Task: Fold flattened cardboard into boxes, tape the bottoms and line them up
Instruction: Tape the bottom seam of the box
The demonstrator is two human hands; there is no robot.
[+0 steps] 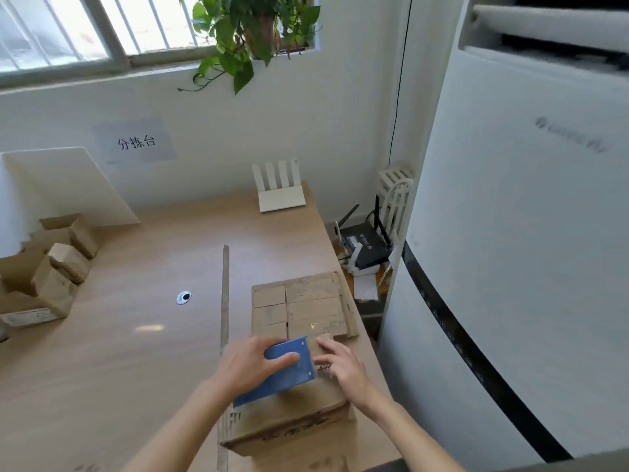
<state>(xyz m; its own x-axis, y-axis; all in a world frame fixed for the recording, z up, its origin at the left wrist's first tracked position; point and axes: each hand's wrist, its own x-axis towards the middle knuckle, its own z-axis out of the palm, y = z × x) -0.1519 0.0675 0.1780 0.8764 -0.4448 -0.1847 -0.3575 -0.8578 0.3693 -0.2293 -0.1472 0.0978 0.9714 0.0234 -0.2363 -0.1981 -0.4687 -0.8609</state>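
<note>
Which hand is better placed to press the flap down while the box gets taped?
Probably the right hand: it rests open on the box beside the blue tape dispenser, which the left hand already grips.

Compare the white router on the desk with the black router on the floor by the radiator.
The white router stands on the wooden desk against the wall; the black router sits lower, beyond the desk's right edge, among clutter. The white router's four antennas are broad, flat and upright side by side; the black router's are thin dark rods splayed at different angles. The white router stands alone, the black one rests on white items. Both are antenna routers.
</note>
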